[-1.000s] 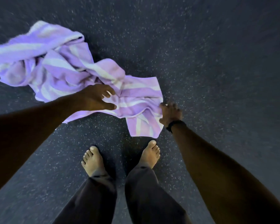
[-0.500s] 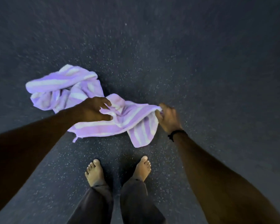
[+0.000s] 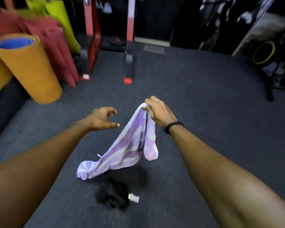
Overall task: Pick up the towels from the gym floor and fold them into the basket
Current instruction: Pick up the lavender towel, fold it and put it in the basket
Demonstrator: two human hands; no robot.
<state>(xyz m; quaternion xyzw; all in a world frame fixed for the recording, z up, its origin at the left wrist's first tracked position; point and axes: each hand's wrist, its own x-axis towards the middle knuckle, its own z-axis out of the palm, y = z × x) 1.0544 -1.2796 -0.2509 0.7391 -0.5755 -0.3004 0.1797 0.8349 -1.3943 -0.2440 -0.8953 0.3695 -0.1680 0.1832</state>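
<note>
Right hand [image 3: 160,112] is pinching one end of the purple striped towel [image 3: 130,145], which hangs with its low end about at the floor [image 3: 204,99]. Left hand [image 3: 102,120] is loosely curled, holding nothing. Risk: a one-point grip could slip, or the tail drags and bunches before folding. No basket in view.
</note>
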